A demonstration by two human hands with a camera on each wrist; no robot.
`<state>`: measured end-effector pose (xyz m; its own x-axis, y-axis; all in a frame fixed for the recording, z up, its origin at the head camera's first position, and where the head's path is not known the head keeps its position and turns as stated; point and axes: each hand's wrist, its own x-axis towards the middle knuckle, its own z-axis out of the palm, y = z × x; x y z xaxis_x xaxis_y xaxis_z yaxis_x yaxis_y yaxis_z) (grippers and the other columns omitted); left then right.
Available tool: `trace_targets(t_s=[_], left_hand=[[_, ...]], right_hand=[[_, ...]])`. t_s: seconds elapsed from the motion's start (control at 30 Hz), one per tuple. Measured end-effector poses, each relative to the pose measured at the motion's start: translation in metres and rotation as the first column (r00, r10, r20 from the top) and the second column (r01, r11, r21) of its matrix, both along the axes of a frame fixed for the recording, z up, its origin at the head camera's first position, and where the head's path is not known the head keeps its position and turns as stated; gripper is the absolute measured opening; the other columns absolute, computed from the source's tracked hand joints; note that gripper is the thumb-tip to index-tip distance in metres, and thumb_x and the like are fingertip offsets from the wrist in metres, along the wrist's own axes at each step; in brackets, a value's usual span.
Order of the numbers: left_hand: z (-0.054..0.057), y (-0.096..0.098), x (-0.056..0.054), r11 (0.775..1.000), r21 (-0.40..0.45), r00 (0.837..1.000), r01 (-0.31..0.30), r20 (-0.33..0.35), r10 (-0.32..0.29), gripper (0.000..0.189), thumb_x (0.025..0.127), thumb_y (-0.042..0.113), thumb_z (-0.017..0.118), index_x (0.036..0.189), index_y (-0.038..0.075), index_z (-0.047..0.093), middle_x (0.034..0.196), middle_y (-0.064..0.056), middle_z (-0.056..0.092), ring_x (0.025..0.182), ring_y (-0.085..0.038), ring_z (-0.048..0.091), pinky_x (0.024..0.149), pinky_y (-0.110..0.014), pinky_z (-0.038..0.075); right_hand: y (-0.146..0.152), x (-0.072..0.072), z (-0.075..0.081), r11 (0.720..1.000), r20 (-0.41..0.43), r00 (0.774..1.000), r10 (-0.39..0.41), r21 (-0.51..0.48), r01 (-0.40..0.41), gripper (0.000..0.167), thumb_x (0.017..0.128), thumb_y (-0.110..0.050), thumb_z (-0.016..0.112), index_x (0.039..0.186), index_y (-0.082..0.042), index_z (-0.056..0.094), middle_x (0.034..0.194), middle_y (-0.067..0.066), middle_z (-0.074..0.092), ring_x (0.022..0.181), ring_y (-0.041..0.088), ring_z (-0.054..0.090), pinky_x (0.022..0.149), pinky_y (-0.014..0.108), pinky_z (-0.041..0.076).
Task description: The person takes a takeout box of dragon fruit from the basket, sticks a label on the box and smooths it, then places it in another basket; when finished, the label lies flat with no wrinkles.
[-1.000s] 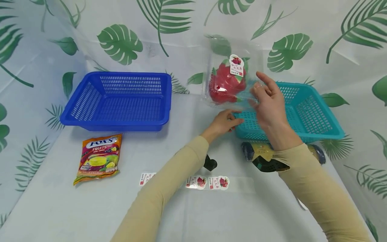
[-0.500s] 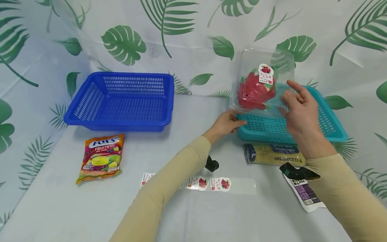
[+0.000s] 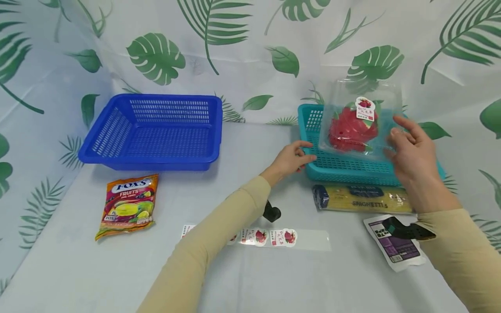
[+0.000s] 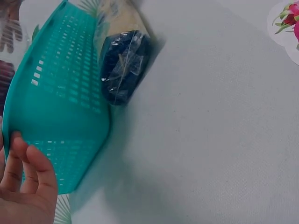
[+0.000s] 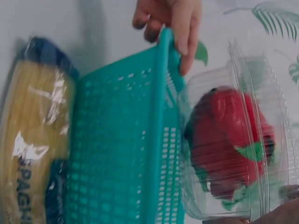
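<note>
My right hand [image 3: 416,156] holds a clear plastic clamshell box [image 3: 385,126] by its right side. A red dragon fruit [image 3: 348,132] lies inside, and a dragon fruit label [image 3: 365,108] is stuck on the lid. The box hangs tilted over the teal basket [image 3: 344,174], overlapping it in the head view. At the basket's left end, my left hand [image 3: 289,160] pinches the rim between thumb and fingers. The left wrist view shows curled fingertips [image 4: 39,161] right at that rim. In the right wrist view the dragon fruit [image 5: 229,140] shows through the ribbed plastic.
A spaghetti pack [image 3: 364,199] lies along the basket's front side, with a purple and white packet [image 3: 395,248] nearer. A strip of dragon fruit stickers [image 3: 270,237] lies mid-table. On the left are a blue basket [image 3: 148,165] and a Fox's candy bag [image 3: 127,204].
My right hand has carried the boxed dragon fruit rightward and slightly down, over the teal basket. The spaghetti pack and purple packet have come into fuller view. My left hand stays at the rim.
</note>
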<state>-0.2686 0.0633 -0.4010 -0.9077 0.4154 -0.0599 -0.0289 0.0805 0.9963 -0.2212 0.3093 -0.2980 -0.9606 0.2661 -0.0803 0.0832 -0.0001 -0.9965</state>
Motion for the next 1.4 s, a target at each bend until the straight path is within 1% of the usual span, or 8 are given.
trace_targets(t_s=[0.07,0.17,0.33,0.6,0.73,0.87,1.07,1.4], left_hand=[[0.001,0.001,0.0,1.0,-0.012,1.0,-0.001,0.0,0.001,0.047,0.095,0.02,0.066,0.138,0.009,0.052,0.081,-0.016,0.058,0.074,-0.034,0.056,0.079,-0.057,0.049],[0.003,0.002,0.001,1.0,-0.024,1.0,-0.003,0.004,0.003,0.046,0.095,0.021,0.066,0.137,0.011,0.053,0.078,-0.011,0.057,0.075,-0.033,0.057,0.079,-0.057,0.049],[0.004,0.001,0.002,0.999,-0.045,1.0,-0.01,0.001,0.01,0.045,0.094,0.022,0.067,0.137,0.012,0.054,0.075,-0.006,0.056,0.074,-0.031,0.058,0.079,-0.057,0.049],[0.004,-0.001,0.003,0.999,-0.041,0.999,-0.027,0.015,0.028,0.041,0.094,0.021,0.067,0.133,0.016,0.056,0.077,-0.012,0.058,0.084,-0.043,0.057,0.079,-0.058,0.048],[0.004,0.0,0.003,0.999,-0.047,1.0,-0.022,0.006,0.022,0.041,0.094,0.021,0.067,0.133,0.016,0.056,0.079,-0.015,0.059,0.076,-0.037,0.057,0.073,-0.053,0.049],[0.005,0.001,0.004,0.998,-0.052,1.0,-0.02,0.001,0.021,0.041,0.094,0.021,0.067,0.133,0.014,0.056,0.082,-0.018,0.059,0.063,-0.022,0.054,0.07,-0.051,0.049],[0.004,0.002,0.003,0.999,-0.048,1.0,-0.021,-0.001,0.021,0.043,0.094,0.021,0.067,0.135,0.013,0.056,0.075,-0.011,0.056,0.059,-0.015,0.052,0.075,-0.056,0.049],[0.005,0.002,0.004,0.998,-0.061,1.0,-0.023,0.002,0.023,0.041,0.094,0.02,0.067,0.133,0.014,0.056,0.074,-0.013,0.056,0.058,-0.015,0.05,0.076,-0.056,0.048]], right_hand=[[0.006,0.0,-0.003,1.0,0.007,1.0,0.006,0.022,-0.006,0.05,0.097,-0.031,0.058,0.146,-0.027,0.047,0.111,-0.004,0.046,0.103,0.007,0.05,0.078,0.017,0.051],[0.015,-0.001,-0.006,0.998,0.024,0.999,0.027,0.061,-0.028,0.051,0.096,-0.032,0.059,0.146,-0.026,0.047,0.111,-0.003,0.046,0.099,0.008,0.051,0.067,0.014,0.05],[0.025,-0.005,-0.009,0.986,0.068,0.997,0.046,0.156,-0.057,0.052,0.095,-0.036,0.059,0.146,-0.028,0.047,0.114,-0.004,0.047,0.098,0.008,0.051,0.066,0.013,0.049],[0.034,-0.014,-0.012,0.945,0.1,0.993,0.068,0.314,-0.096,0.051,0.097,-0.041,0.054,0.146,-0.03,0.046,0.115,-0.006,0.047,0.098,0.008,0.049,0.066,0.011,0.048],[0.04,-0.014,-0.015,0.922,0.122,0.989,0.079,0.369,-0.119,0.052,0.098,-0.044,0.052,0.147,-0.031,0.045,0.113,-0.006,0.045,0.097,0.008,0.048,0.068,0.013,0.049],[0.043,-0.015,-0.017,0.889,0.145,0.986,0.087,0.436,-0.143,0.052,0.099,-0.046,0.047,0.149,-0.032,0.042,0.111,-0.006,0.044,0.096,0.008,0.047,0.069,0.015,0.049],[0.044,-0.019,-0.021,0.872,0.158,0.982,0.107,0.459,-0.17,0.053,0.1,-0.046,0.044,0.15,-0.03,0.04,0.112,-0.003,0.046,0.096,0.009,0.047,0.069,0.016,0.049],[0.047,-0.027,-0.031,0.853,0.187,0.97,0.158,0.468,-0.23,0.061,0.099,-0.05,0.04,0.154,-0.025,0.032,0.116,-0.01,0.042,0.102,0.008,0.049,0.073,0.016,0.048]])
